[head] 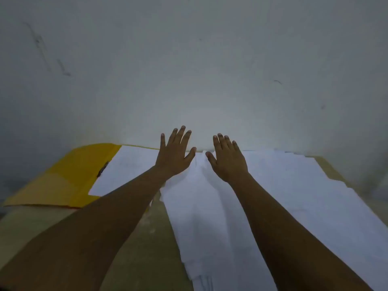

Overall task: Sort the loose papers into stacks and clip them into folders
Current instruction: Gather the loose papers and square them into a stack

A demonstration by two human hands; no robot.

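A tan table stands right against a plain grey wall. White loose papers lie spread over its right side, and a yellow folder lies open on the left with a white sheet in it. The left hand and right hand reach out flat with fingers straight and apart, holding nothing.
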